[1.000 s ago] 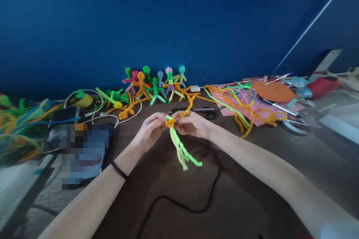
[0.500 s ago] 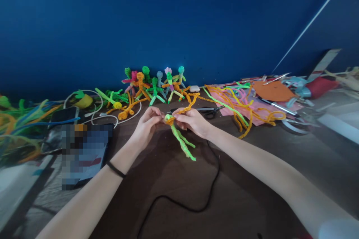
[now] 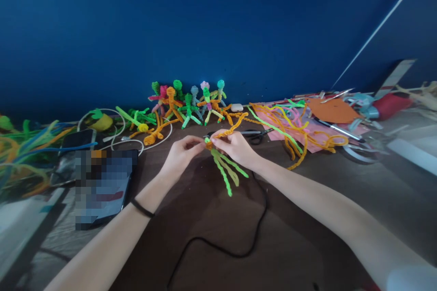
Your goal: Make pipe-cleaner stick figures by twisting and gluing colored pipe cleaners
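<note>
Between my hands is a small figure of twisted green and orange pipe cleaners (image 3: 224, 175), its green and yellowish strands hanging down towards me. My left hand (image 3: 184, 153) pinches the top of it from the left, thumb against fingertips. From the other side my right hand (image 3: 237, 149) is closed on an orange pipe cleaner (image 3: 239, 122), whose free end sticks up past the fingers. Orange coils wrap the figure where the fingertips meet. Just behind the right hand lie dark-handled scissors (image 3: 260, 137), partly covered.
Several finished pipe-cleaner figures (image 3: 189, 110) stand along the blue wall. Loose pipe cleaners lie on pink paper (image 3: 316, 138) at the right, beside orange felt (image 3: 332, 110). A tablet (image 3: 112, 195) and phone are at left. A black cord (image 3: 235, 255) curves across the brown table.
The figure has turned in my fingers, and its hanging strands have spread apart and swung slightly right. My left hand has shifted a little; the orange free end now points further right.
</note>
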